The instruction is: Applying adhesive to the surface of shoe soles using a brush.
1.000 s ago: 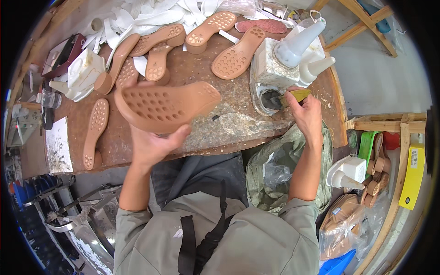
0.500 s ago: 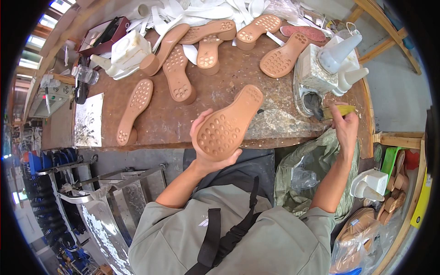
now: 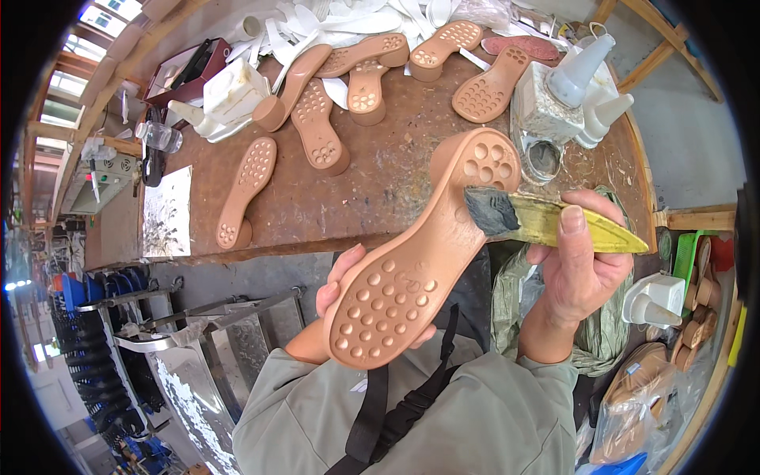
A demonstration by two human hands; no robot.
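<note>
My left hand (image 3: 336, 279) grips a tan heeled shoe sole (image 3: 408, 285) by its wide front end, the dimpled face turned up. The heel end points away to the upper right. In my right hand (image 3: 582, 273) is a brush (image 3: 546, 222) with a flat yellow handle and dark bristles. Its bristle tip lies against the sole's narrow waist, just below the dimpled heel. Past the heel, at the right of the workbench (image 3: 380, 190), stands a small open cup (image 3: 543, 158) with a dark inside.
More tan soles (image 3: 247, 186) lie across the bench, with white pieces (image 3: 348, 24) heaped behind. White bottles with cone spouts (image 3: 574, 79) stand back right; another white container (image 3: 236, 91) sits back left. A metal-framed rack (image 3: 210, 340) stands below left, a green bag (image 3: 514, 293) below right.
My right hand has brought the brush from the cup leftward onto the sole. The sole now appears larger and closer, its heel end showing more fully.
</note>
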